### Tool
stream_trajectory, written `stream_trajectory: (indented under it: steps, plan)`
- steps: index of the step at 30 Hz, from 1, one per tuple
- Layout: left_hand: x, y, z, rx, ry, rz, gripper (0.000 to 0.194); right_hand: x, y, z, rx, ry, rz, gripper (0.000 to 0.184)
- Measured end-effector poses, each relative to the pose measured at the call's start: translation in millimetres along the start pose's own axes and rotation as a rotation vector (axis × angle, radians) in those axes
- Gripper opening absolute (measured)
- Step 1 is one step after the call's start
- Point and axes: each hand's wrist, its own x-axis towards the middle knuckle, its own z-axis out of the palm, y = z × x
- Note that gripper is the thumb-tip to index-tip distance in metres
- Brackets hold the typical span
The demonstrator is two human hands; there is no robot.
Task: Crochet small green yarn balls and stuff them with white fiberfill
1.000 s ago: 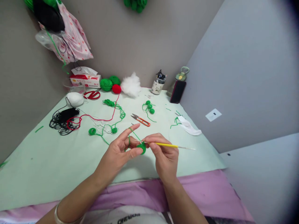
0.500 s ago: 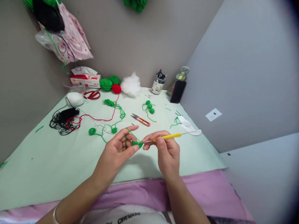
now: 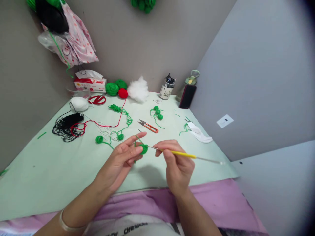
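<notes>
My left hand [image 3: 126, 155] pinches a small round green crochet piece [image 3: 144, 149] between thumb and fingers. Green yarn loops over its raised forefinger and runs down to the piece. In my right hand [image 3: 178, 160] is a crochet hook [image 3: 183, 154] with a yellow grip, held like a pen. The hook's thin metal shaft points left and meets the edge of the green piece; its very tip is hard to make out. Beyond the hands lies a pair of orange thread snips [image 3: 149, 126]. A small green yarn ball [image 3: 99, 139] rests left of my left hand, its strand running toward that hand.
Black yarn [image 3: 69, 126], a white yarn ball [image 3: 79, 104] and red scissors [image 3: 97, 100] lie at the left. Along the back stand a tissue box [image 3: 91, 84], white stuffing [image 3: 137, 90], a pen jar [image 3: 166, 91] and a phone [image 3: 187, 96]. Small green balls [image 3: 159, 116] lie mid-table.
The green piece has turned in my left fingers and shifted slightly left. My right hand has moved a little right, and the hook's angle has changed. The small yarn ball has moved slightly right.
</notes>
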Motion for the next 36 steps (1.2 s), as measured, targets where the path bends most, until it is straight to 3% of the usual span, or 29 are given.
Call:
stream_trajectory:
  steps: [3,7,11,13,15,17,19,21,24,31,36]
  plan:
    - [-0.2,2.1,-0.5,0.05,0.012,0.097,0.049,5.7,0.7,1.4,0.211,0.025,0.145,0.02]
    - [-3.3,-2.4,3.0,0.18,-0.017,0.136,0.043,4.9,2.2,4.6,0.15,-0.031,0.138,0.018]
    - [-1.7,-8.0,6.0,0.153,0.043,0.183,0.047,-3.9,2.2,5.2,-0.141,-0.056,-0.039,0.026]
    - [1.1,-7.9,5.3,0.068,0.022,0.115,0.047,-6.2,2.5,3.7,-0.293,-0.095,-0.187,0.032]
    - [4.0,-5.4,2.7,-0.014,-0.02,0.011,0.044,-4.8,3.0,1.1,-0.289,-0.089,-0.217,0.034]
    - [5.8,-1.6,-0.4,-0.056,-0.036,-0.038,0.039,-0.6,3.5,-1.6,-0.118,-0.016,-0.083,0.029]
    - [5.6,1.3,-2.2,-0.036,-0.014,0.002,0.037,3.7,4.3,-2.8,0.11,0.055,0.116,0.023]
    - [3.9,1.9,-2.2,0.047,0.002,0.074,0.037,6.0,5.1,-2.0,0.274,0.041,0.25,0.02]
    - [0.4,-0.9,-1.6,0.206,-0.026,0.135,0.037,5.2,6.3,0.6,0.273,-0.045,0.282,0.016]
    - [-2.9,-4.5,-7.4,0.349,-0.019,0.18,0.028,3.7,9.9,-2.3,0.415,0.008,0.459,0.02]
    - [-3.8,-3.6,-8.4,0.4,0.007,0.223,0.027,4.0,2.9,-2.3,0.307,-0.003,0.359,0.023]
